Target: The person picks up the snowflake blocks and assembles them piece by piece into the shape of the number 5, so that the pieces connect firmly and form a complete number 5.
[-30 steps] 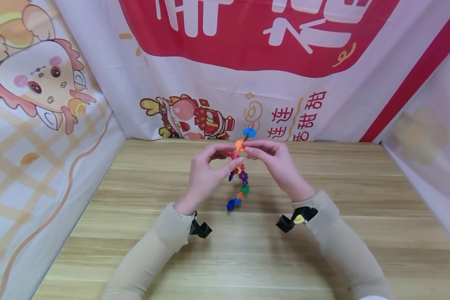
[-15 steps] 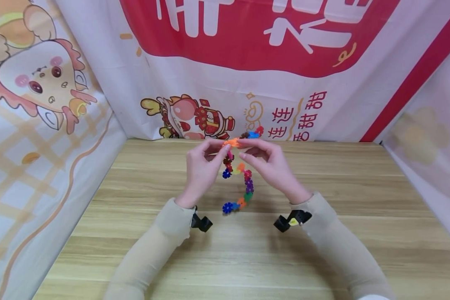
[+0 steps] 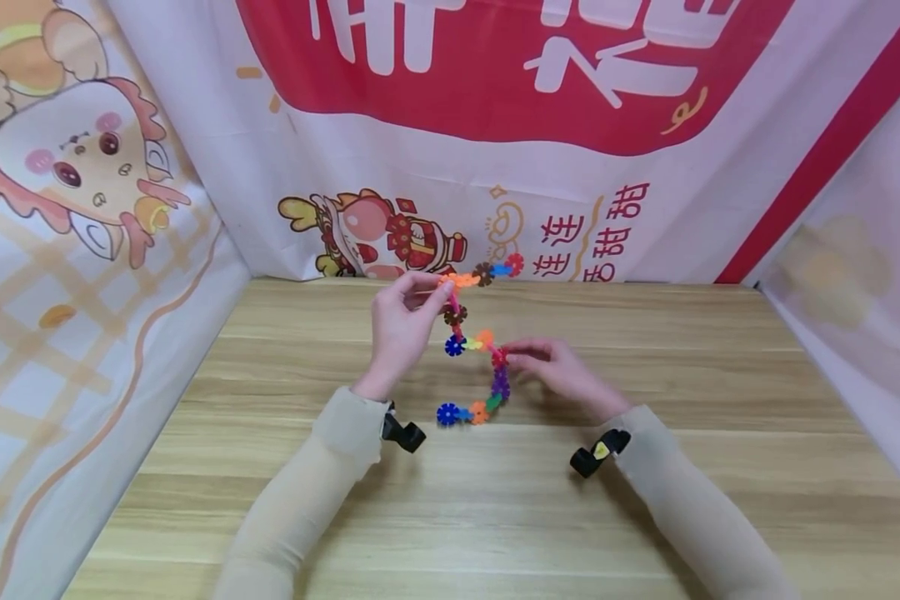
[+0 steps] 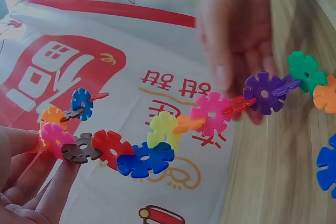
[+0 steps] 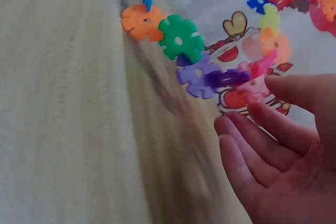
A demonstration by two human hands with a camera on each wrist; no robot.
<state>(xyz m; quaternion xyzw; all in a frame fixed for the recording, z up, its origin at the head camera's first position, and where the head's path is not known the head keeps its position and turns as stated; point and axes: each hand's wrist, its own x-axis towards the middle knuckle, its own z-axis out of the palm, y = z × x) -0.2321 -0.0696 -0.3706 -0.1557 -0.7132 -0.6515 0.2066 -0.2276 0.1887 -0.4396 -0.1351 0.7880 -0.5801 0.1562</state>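
A chain of interlocking plastic snowflake discs [image 3: 501,383], in many bright colours, hangs in a rough S shape above the wooden table. My left hand [image 3: 401,321] pinches it at an orange disc [image 3: 465,280] near the upper bend; thumb and fingers also show there in the left wrist view. On the right-hand bend, my right hand [image 3: 562,371] holds a pink-red disc [image 5: 257,87] between thumb and index finger, while its other fingers are relaxed. A red disc [image 3: 514,264] forms the upper end, and a dark blue disc [image 3: 447,414] the lower end.
The wooden table [image 3: 450,517] spreads under both forearms. Printed white cloth [image 3: 390,150] with red lettering rises at its back edge, with more cloth walls at left and right. A small black wrist camera [image 3: 405,433] sits by the left cuff.
My right hand has left the upper orange discs and moved down and right to the pink-red disc. The chain has swung and spread into an S. My left hand keeps its pinch.
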